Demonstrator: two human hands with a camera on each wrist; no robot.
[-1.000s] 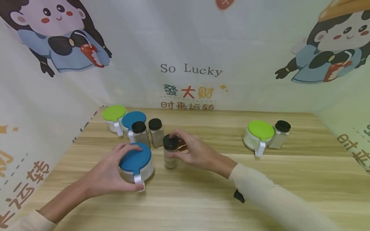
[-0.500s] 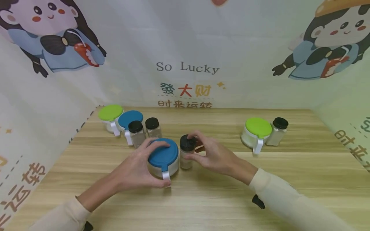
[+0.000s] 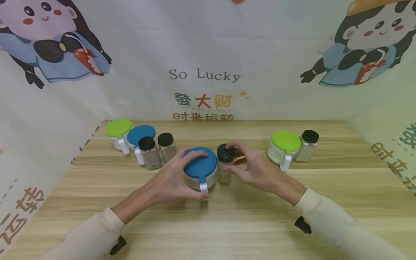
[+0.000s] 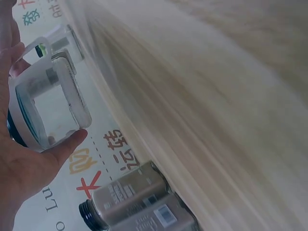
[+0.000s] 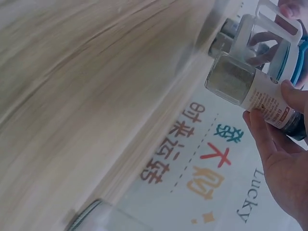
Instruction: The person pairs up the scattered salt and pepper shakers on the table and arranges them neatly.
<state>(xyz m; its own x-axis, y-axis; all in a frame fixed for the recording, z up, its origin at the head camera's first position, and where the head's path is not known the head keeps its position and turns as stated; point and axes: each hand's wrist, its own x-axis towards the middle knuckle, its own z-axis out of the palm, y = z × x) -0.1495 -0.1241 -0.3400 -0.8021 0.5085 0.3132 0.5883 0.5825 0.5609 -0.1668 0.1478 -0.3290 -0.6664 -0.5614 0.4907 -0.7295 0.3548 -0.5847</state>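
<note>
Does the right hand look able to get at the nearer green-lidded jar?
Likely yes: nothing stands between the right hand and the green-lidded jar, though it must first release the black-capped shaker.

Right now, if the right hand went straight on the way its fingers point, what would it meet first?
Probably the blue-lidded jar in the left hand: the black-capped bottle that the right hand holds is right beside it, though I can't tell whether they touch.

Four lidded pots (image 3: 201, 169) — four black-capped bottles (image 3: 223, 161)
</note>
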